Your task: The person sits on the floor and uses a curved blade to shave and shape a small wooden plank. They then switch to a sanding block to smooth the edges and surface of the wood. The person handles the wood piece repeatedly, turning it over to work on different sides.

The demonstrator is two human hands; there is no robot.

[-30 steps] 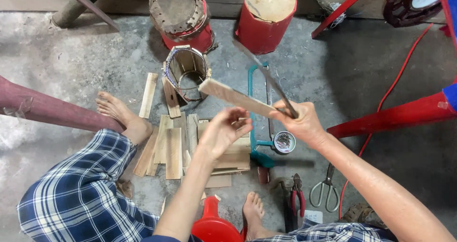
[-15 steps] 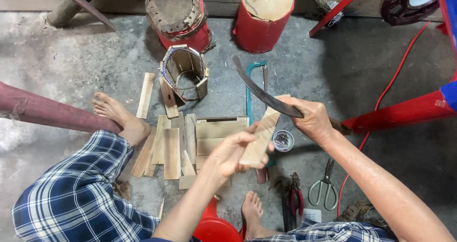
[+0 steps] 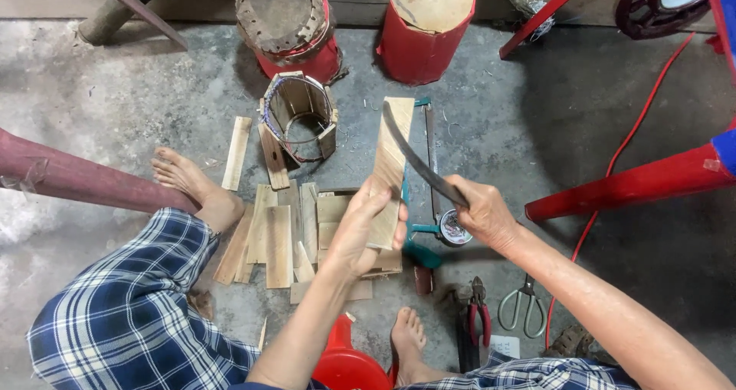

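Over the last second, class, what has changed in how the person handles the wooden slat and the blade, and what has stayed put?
The left hand has swung the wooden slat from a slant to upright, long end pointing away. The right hand kept its grip on the curved blade, which now lies across the slat's right edge. Nothing was let go. The loose slats on the floor, the pliers and the scissors lie as before.

1. Left hand (image 3: 366, 229) grips a flat wooden slat (image 3: 391, 167) by its lower end, slat held upright over the concrete floor (image 3: 153, 91).
2. Right hand (image 3: 479, 210) closed on the handle of a curved dark blade (image 3: 414, 156); blade crosses the slat's upper right edge, touching it.
3. Pile of cut slats (image 3: 280, 236) on the floor just beside the left hand.
4. Half-built slat cylinder (image 3: 299, 118) beyond the pile.
5. Scissors (image 3: 525, 309) and red-handled pliers (image 3: 481, 313) lie near the right forearm.
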